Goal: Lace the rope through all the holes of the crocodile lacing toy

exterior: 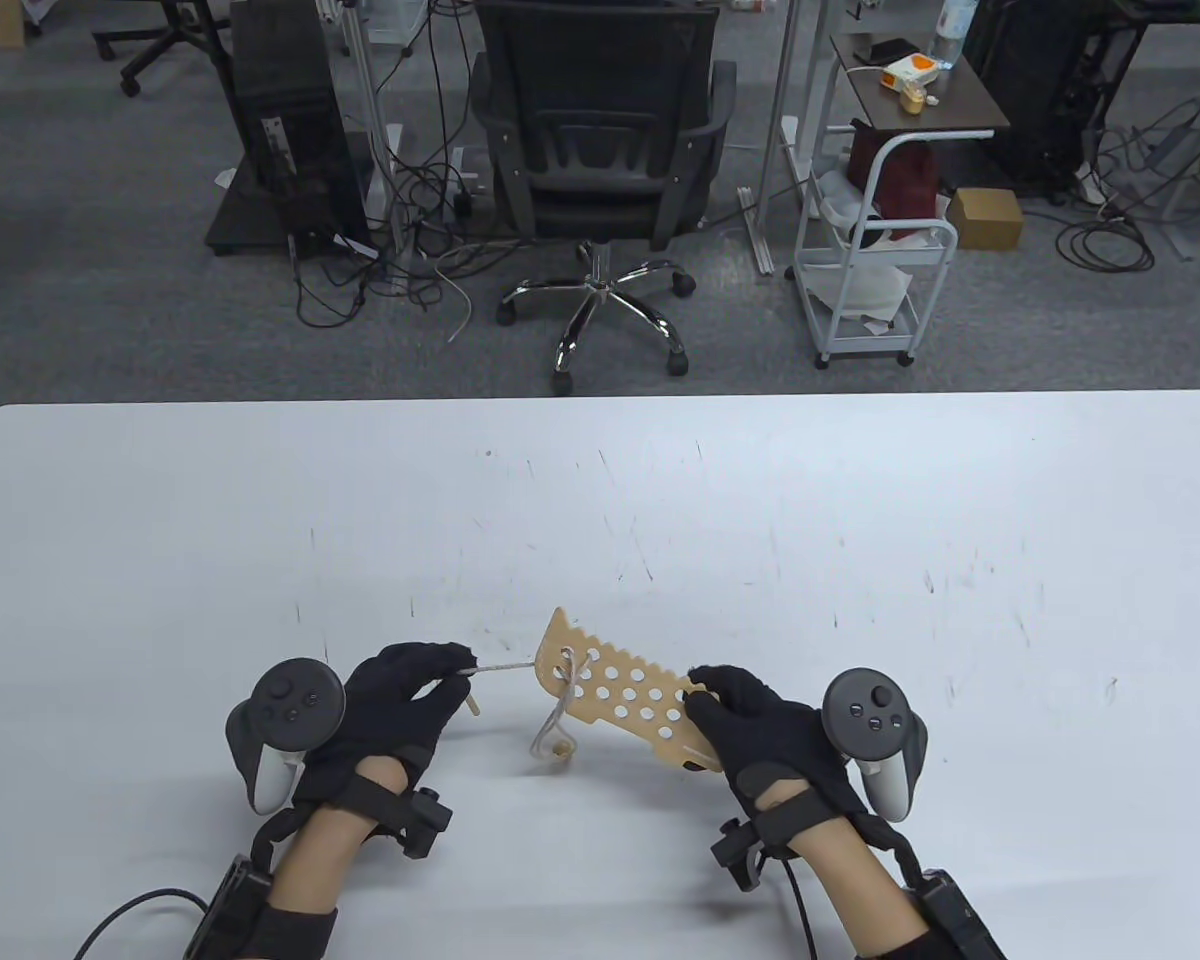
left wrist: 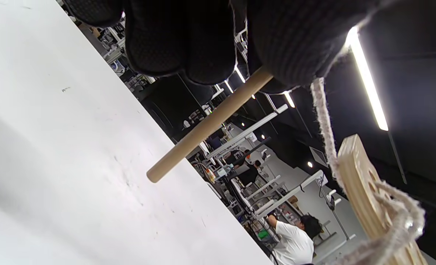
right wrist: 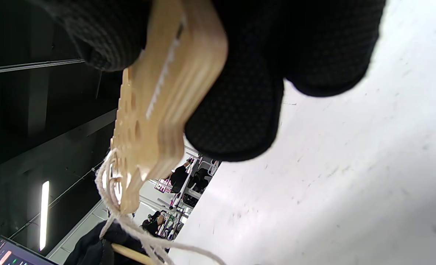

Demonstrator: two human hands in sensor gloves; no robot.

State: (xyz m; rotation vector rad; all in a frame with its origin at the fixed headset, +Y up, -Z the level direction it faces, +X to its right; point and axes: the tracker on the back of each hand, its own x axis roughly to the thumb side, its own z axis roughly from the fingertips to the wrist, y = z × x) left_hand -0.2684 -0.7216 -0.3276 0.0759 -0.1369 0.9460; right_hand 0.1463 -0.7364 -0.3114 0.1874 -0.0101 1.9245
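Observation:
The wooden crocodile board (exterior: 615,690) with several round holes is held above the white table (exterior: 860,520), tilted down to the right. My right hand (exterior: 750,725) grips its right end (right wrist: 166,92) between thumb and fingers. A pale rope (exterior: 505,667) runs taut from the board's left end to my left hand (exterior: 410,695), which pinches the rope (left wrist: 323,114) and its wooden needle (left wrist: 207,127). The needle tip (exterior: 473,706) pokes out below the fingers. Rope loops (exterior: 555,720) hang through the leftmost holes (right wrist: 109,184) and trail under the board.
A black office chair (exterior: 600,150), a white trolley (exterior: 875,250) and a computer tower (exterior: 285,120) stand on the floor beyond the table's far edge. The white tabletop stretches bare to both sides and ahead of the hands.

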